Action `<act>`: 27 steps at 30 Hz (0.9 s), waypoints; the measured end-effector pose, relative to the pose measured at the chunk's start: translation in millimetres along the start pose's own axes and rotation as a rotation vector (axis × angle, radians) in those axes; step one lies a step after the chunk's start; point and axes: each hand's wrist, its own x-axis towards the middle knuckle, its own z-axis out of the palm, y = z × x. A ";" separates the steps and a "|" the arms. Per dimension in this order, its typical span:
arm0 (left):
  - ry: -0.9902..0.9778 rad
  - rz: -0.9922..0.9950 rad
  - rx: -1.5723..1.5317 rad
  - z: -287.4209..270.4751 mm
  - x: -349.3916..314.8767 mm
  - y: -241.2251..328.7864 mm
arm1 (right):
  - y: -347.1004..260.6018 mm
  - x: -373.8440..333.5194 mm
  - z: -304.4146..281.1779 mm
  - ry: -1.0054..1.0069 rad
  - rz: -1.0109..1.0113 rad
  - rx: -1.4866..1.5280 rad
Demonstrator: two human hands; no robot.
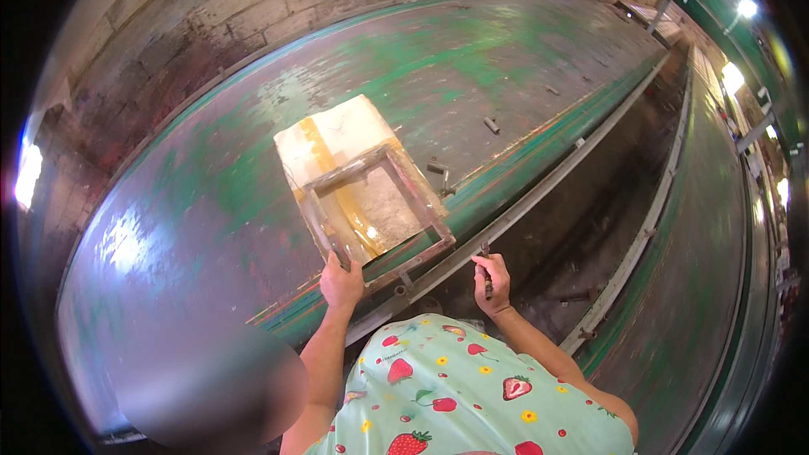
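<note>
Left grip (pixel 342 285) clasping frame (pixel 413 185) at near-left corner, frame stretching ahead — right grip (pixel 497 281), around dark tool (pixel 488 288)

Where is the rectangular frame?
Just left of centre in the head view, the rectangular frame overlaps the white block, its near-left corner in the left hand.

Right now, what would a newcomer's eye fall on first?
The mint-green garment printed with red fruit stands out at the bottom centre. Above it, the left hand holds a dull, open rectangular frame lying over a yellow-taped white slab. Around them stretches a long grey tabletop smeared with green.
</note>
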 end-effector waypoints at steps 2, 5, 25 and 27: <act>-0.014 -0.024 0.023 -3.3 -2.9 -1.3 | -2.4 2.9 6.5 -0.027 0.037 0.081; -0.024 -0.064 0.035 -6.0 -11.1 0.5 | -5.6 2.6 16.1 -0.028 0.017 0.145; 0.014 1.352 -0.517 -281.8 -57.1 227.0 | -16.6 -12.4 21.4 -0.095 0.012 0.140; -0.040 1.450 -0.469 -297.6 -68.0 273.7 | -22.8 -7.1 26.8 -0.084 -0.018 0.144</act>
